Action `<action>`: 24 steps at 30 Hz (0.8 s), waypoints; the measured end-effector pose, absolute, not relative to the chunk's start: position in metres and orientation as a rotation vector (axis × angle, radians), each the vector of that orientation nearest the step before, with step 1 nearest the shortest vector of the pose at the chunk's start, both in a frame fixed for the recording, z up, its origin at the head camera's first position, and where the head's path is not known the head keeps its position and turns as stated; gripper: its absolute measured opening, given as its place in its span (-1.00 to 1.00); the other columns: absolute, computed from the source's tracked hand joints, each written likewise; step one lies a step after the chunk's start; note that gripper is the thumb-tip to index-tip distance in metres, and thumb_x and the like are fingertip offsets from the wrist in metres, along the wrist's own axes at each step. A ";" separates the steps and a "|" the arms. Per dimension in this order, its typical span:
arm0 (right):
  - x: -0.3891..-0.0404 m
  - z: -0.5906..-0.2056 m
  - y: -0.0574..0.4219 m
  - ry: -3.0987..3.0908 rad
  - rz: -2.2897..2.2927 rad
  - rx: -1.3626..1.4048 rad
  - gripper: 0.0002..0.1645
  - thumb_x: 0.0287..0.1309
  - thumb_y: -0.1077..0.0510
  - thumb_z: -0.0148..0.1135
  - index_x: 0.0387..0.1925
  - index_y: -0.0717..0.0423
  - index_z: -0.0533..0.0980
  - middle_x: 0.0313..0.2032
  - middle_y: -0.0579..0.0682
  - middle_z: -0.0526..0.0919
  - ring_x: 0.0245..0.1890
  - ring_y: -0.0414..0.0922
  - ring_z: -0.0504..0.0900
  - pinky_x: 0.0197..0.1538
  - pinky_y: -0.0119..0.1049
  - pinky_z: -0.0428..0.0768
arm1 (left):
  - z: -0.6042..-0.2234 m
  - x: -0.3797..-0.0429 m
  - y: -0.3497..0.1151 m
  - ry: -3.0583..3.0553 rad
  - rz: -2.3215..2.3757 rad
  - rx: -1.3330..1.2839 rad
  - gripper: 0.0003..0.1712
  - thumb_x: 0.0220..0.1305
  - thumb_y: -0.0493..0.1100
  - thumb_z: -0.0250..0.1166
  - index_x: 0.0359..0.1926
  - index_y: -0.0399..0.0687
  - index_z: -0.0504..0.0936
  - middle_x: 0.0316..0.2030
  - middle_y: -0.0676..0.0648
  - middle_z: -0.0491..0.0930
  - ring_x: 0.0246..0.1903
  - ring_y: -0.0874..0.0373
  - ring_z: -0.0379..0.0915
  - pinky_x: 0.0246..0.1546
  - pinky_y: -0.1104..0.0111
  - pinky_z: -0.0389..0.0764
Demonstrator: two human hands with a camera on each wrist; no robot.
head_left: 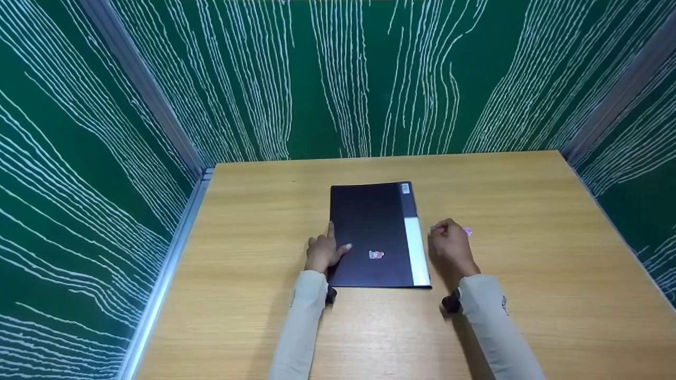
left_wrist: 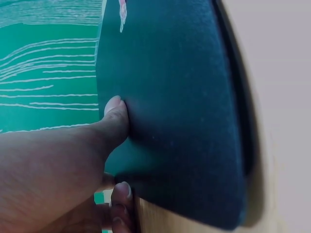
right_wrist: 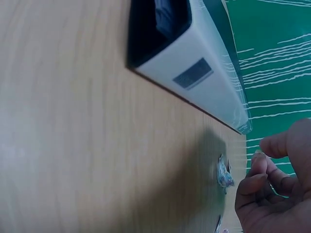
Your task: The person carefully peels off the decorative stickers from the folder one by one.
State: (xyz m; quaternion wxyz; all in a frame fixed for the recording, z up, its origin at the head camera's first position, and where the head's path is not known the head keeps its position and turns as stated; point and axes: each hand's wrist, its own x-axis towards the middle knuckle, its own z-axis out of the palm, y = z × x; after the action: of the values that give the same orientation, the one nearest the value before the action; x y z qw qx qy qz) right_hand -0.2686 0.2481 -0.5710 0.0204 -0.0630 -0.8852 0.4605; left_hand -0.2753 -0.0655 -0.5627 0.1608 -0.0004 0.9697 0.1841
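A dark binder (head_left: 369,232) lies on the table with its white-banded spine (head_left: 417,250) to the right. On its cover is a small pink and white sticker (head_left: 376,255). My left hand (head_left: 323,252) grips the binder's left edge, the thumb (left_wrist: 116,114) on the cover and the other fingers at the edge and beneath it. To the right of the spine, my right hand (head_left: 452,244) is raised a little over the table, apart from the binder. Its thumb and forefinger pinch a small pale piece (right_wrist: 257,152), mostly hidden by the fingertips.
A pink sticker (head_left: 467,231) lies on the wooden table (head_left: 253,221) just beyond my right hand. In the right wrist view, a crumpled-looking shiny piece (right_wrist: 224,174) is near that hand. Green walls with white wavy lines (head_left: 338,79) enclose the table's back and sides.
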 end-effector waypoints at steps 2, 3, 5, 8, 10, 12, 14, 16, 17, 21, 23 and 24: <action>-0.268 -0.571 0.247 -2.739 1.397 -0.171 -0.71 0.37 0.17 0.04 -0.10 0.37 0.47 -0.31 0.17 0.57 -0.53 -0.17 0.49 -0.45 -0.38 0.48 | -0.563 -0.276 -0.065 2.761 0.525 -0.002 0.01 0.37 0.34 0.10 0.59 -0.03 -0.09 0.19 -0.35 0.48 0.05 -0.21 0.35 0.05 0.01 0.51; -0.268 -0.570 0.247 -2.737 1.381 -0.152 -0.72 0.37 0.18 0.04 -0.11 0.38 0.47 -0.32 0.18 0.58 -0.52 -0.17 0.49 -0.44 -0.38 0.48 | -0.563 -0.277 -0.065 2.756 0.526 -0.002 0.01 0.37 0.34 0.11 0.59 -0.03 -0.09 0.19 -0.35 0.47 0.06 -0.22 0.35 0.06 0.01 0.50; -0.268 -0.570 0.246 -2.727 1.352 -0.135 -0.73 0.35 0.20 0.05 -0.14 0.39 0.49 -0.34 0.17 0.59 -0.50 -0.17 0.48 -0.40 -0.38 0.47 | -0.563 -0.278 -0.065 2.745 0.531 -0.004 0.01 0.38 0.33 0.10 0.59 -0.02 -0.10 0.21 -0.35 0.45 0.08 -0.23 0.34 0.09 -0.01 0.49; -0.267 -0.568 0.245 -2.723 1.343 -0.131 -0.74 0.34 0.21 0.06 -0.15 0.40 0.50 -0.34 0.17 0.59 -0.48 -0.15 0.48 -0.41 -0.38 0.47 | -0.564 -0.279 -0.064 2.749 0.522 0.015 0.02 0.38 0.36 0.08 0.59 -0.03 -0.10 0.19 -0.35 0.46 0.06 -0.22 0.35 0.06 0.01 0.51; -0.267 -0.567 0.243 -2.722 1.358 -0.130 -0.74 0.35 0.21 0.06 -0.15 0.41 0.49 -0.33 0.16 0.57 -0.46 -0.14 0.48 -0.42 -0.38 0.48 | -0.564 -0.279 -0.064 2.751 0.523 0.018 0.01 0.39 0.35 0.07 0.59 -0.03 -0.10 0.20 -0.35 0.45 0.07 -0.24 0.35 0.07 0.01 0.51; -0.267 -0.566 0.241 -2.726 1.376 -0.124 -0.73 0.36 0.22 0.05 -0.13 0.41 0.48 -0.30 0.17 0.56 -0.42 -0.12 0.48 -0.42 -0.38 0.48 | -0.565 -0.280 -0.064 2.757 0.524 0.014 0.00 0.39 0.35 0.07 0.59 -0.02 -0.10 0.22 -0.36 0.45 0.08 -0.24 0.35 0.08 0.00 0.50; -0.268 -0.566 0.239 -2.727 1.381 -0.117 -0.73 0.36 0.22 0.04 -0.13 0.41 0.48 -0.29 0.19 0.55 -0.39 -0.09 0.48 -0.41 -0.37 0.48 | -0.564 -0.279 -0.064 2.747 0.531 -0.001 -0.02 0.40 0.32 0.07 0.60 -0.01 -0.12 0.26 -0.36 0.41 0.13 -0.26 0.32 0.15 -0.01 0.46; -0.268 -0.566 0.238 -2.724 1.372 -0.122 -0.74 0.35 0.23 0.05 -0.13 0.41 0.49 -0.29 0.18 0.55 -0.36 -0.08 0.48 -0.38 -0.37 0.47 | -0.564 -0.278 -0.064 2.750 0.530 -0.005 -0.01 0.40 0.33 0.07 0.60 0.00 -0.12 0.26 -0.35 0.41 0.12 -0.25 0.31 0.15 -0.01 0.45; -0.268 -0.566 0.237 -2.724 1.366 -0.124 -0.75 0.34 0.23 0.05 -0.14 0.41 0.49 -0.29 0.18 0.55 -0.36 -0.07 0.48 -0.38 -0.37 0.47 | -0.563 -0.277 -0.064 2.751 0.531 -0.006 0.00 0.39 0.34 0.07 0.60 0.00 -0.12 0.26 -0.35 0.41 0.12 -0.25 0.31 0.15 -0.01 0.45; -0.267 -0.570 0.237 -2.718 1.326 -0.114 -0.77 0.31 0.25 0.07 -0.18 0.40 0.50 -0.30 0.19 0.56 -0.35 -0.05 0.49 -0.32 -0.36 0.46 | -0.564 -0.275 -0.064 2.756 0.537 -0.007 0.01 0.38 0.35 0.08 0.60 0.00 -0.11 0.25 -0.34 0.42 0.09 -0.24 0.31 0.12 -0.01 0.46; -0.266 -0.571 0.237 -2.715 1.311 -0.109 -0.78 0.29 0.26 0.07 -0.20 0.40 0.51 -0.31 0.20 0.58 -0.34 -0.05 0.49 -0.29 -0.35 0.46 | -0.565 -0.275 -0.065 2.756 0.539 -0.010 0.01 0.37 0.35 0.08 0.60 0.00 -0.11 0.24 -0.34 0.43 0.08 -0.24 0.31 0.10 -0.01 0.46; -0.266 -0.572 0.237 -2.717 1.308 -0.109 -0.78 0.29 0.26 0.07 -0.20 0.40 0.51 -0.30 0.20 0.58 -0.34 -0.05 0.49 -0.29 -0.34 0.45 | -0.566 -0.275 -0.065 2.755 0.538 -0.012 0.01 0.37 0.34 0.08 0.60 0.00 -0.11 0.24 -0.34 0.43 0.08 -0.24 0.31 0.10 -0.01 0.46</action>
State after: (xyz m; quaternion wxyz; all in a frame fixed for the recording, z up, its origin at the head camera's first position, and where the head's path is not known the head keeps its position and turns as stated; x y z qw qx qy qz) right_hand -0.2658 0.2367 -0.5723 0.0621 -0.0360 -0.8988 0.4325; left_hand -0.2745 -0.0651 -0.5656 0.1666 -0.0044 0.9677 0.1891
